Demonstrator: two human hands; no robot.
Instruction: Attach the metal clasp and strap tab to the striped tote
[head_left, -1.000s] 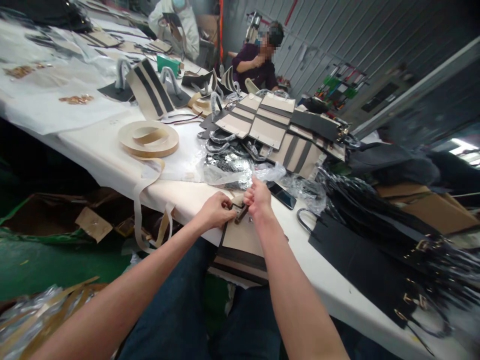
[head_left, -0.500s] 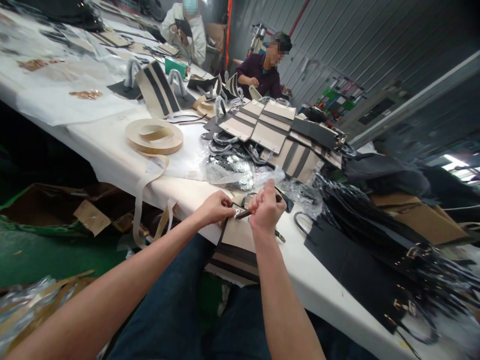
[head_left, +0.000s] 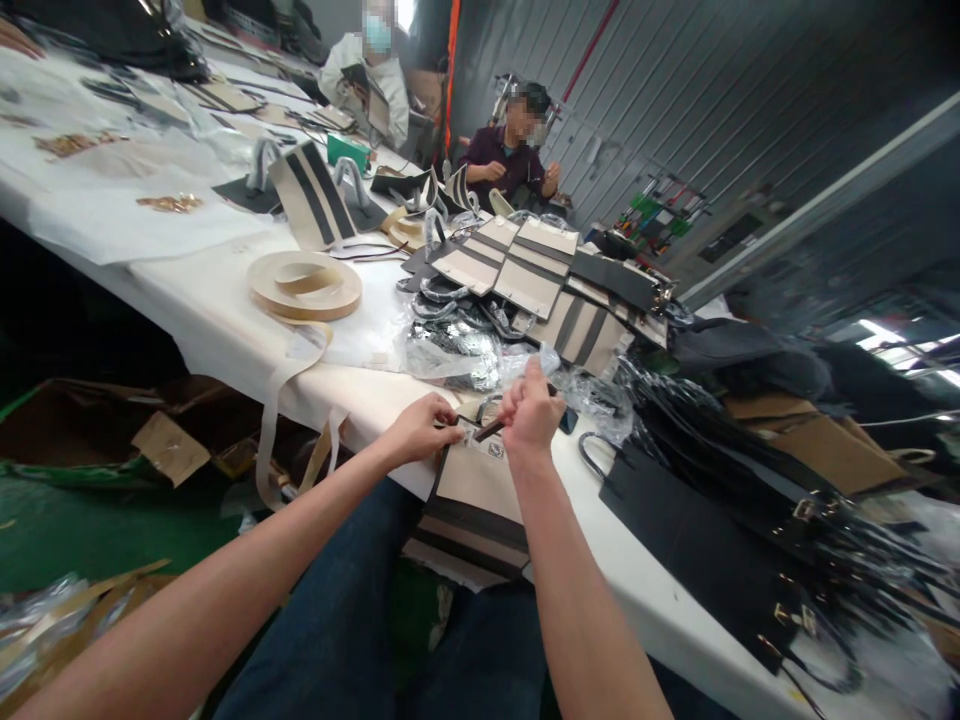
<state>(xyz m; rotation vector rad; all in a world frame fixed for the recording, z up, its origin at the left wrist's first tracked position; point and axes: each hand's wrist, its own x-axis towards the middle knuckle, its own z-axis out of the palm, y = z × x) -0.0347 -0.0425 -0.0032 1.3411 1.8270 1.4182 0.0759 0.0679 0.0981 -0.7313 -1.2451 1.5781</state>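
A beige panel with dark stripes (head_left: pixel 480 487) lies at the table's front edge and hangs over it. My left hand (head_left: pixel 426 428) pinches the panel's upper left edge, thumb and fingers together. My right hand (head_left: pixel 531 412) is closed around a dark, narrow tool (head_left: pixel 490 430), whose tip points down and left at the panel's top, close to my left fingertips. A small metal piece (head_left: pixel 496 450) shows on the panel just below the tool. What the tip touches is too small to tell.
A tape roll (head_left: pixel 304 285) sits at the left, its end hanging off the white table (head_left: pixel 217 300). Striped panels (head_left: pixel 529 265) are piled behind my hands. Black bag pieces (head_left: pixel 697 545) lie at the right. Two people (head_left: pixel 510 150) (head_left: pixel 367 85) work across the table.
The view has shifted slightly. The small metal piece on the panel is now visible beside my right hand. Across the table, the person in dark clothing has turned and raised a hand.
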